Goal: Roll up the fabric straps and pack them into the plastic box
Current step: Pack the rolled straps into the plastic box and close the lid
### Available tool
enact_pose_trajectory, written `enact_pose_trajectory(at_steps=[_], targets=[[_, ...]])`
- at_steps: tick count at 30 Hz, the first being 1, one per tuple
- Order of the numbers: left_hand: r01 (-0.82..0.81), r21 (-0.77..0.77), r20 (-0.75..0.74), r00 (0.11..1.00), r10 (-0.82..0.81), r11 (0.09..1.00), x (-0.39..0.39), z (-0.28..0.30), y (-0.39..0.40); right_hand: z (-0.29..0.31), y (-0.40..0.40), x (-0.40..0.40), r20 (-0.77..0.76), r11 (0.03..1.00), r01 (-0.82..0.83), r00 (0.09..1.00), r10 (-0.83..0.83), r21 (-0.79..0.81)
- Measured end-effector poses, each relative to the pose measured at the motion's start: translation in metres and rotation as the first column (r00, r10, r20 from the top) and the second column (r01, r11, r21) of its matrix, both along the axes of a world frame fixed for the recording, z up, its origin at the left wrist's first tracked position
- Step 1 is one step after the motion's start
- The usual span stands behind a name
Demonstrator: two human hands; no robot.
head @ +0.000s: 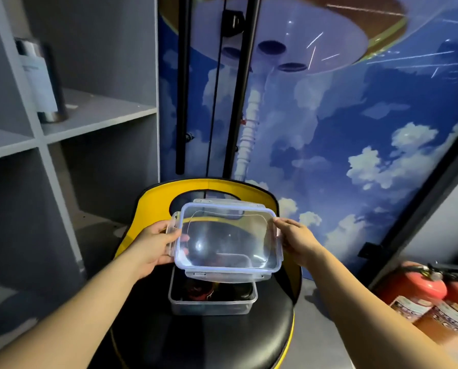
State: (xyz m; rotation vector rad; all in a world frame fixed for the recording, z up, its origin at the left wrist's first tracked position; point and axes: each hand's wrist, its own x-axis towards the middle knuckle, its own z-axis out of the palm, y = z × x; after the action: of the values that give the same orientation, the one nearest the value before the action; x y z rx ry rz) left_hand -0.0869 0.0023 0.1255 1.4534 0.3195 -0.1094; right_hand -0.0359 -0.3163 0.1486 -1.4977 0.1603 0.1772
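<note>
1. Fingers [181, 239] of the left hand [153, 245] curl under the left edge of the clear lid [227, 235], with the thumb on top near the side clip; the hand grasps the lid.
2. The right hand [297, 241] grips the lid's right edge, thumb on the upper rim; its fingers are hidden behind the lid.
3. The lid is held in the air between both hands, tilted toward the camera, above and apart from the plastic box [211, 302].
4. The plastic box stands open on the black seat of a yellow-and-black chair [153, 206].
5. Inside the box lie rolled fabric straps [198, 291], dark and red; their count cannot be told.
6. A grey shelf unit [94, 113] stands to the left, with a metal bottle [44, 81] on one shelf.
7. Two red fire extinguishers [422, 291] sit on the floor at the right.
8. A sky-and-cloud mural [355, 129] covers the wall behind the chair.
</note>
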Motion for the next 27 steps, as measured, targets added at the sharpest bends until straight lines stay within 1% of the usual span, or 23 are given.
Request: enact_pose_trajectory(at_steps=[4,6,8,12,16,18,22,24,27], targets=[[-0.056,-0.062,-0.074,0.996,0.051,0.996,0.009,-0.036,0.003,-0.039,-0.001,0.008,-0.118,0.990,-0.137,0.983,0.138,0.017],[-0.092,-0.090,-0.108,0.991,0.082,0.992,0.014,-0.051,0.004,-0.063,-0.002,0.013,-0.134,0.988,-0.154,0.979,0.154,0.006],[-0.127,-0.113,-0.135,0.985,0.111,0.985,0.018,-0.065,0.005,-0.084,0.000,0.017,-0.131,0.994,-0.111,0.986,0.108,-0.015],[-0.190,-0.144,-0.147,0.975,0.169,0.971,0.027,-0.090,0.004,-0.111,0.010,0.022,-0.118,0.998,0.028,0.992,-0.035,-0.059],[-0.228,-0.147,-0.164,0.965,0.204,0.962,0.038,-0.108,0.004,-0.131,0.014,0.029,-0.089,0.991,0.096,0.990,-0.105,-0.094],[-0.234,-0.112,-0.172,0.962,0.213,0.966,0.042,-0.118,0.006,-0.139,0.015,0.031,-0.074,0.986,0.109,0.990,-0.119,-0.130],[-0.204,0.020,-0.179,0.963,0.204,0.979,0.041,-0.136,0.010,-0.157,0.015,0.033,-0.058,0.960,0.113,0.990,-0.132,-0.254],[-0.193,0.115,-0.179,0.961,0.211,0.974,0.038,-0.138,0.009,-0.162,0.014,0.032,-0.044,0.942,0.120,0.989,-0.141,-0.315],[-0.156,0.296,-0.154,0.966,0.208,0.942,0.035,-0.137,0.010,-0.162,0.015,0.028,-0.041,0.926,0.106,0.991,-0.129,-0.362]])
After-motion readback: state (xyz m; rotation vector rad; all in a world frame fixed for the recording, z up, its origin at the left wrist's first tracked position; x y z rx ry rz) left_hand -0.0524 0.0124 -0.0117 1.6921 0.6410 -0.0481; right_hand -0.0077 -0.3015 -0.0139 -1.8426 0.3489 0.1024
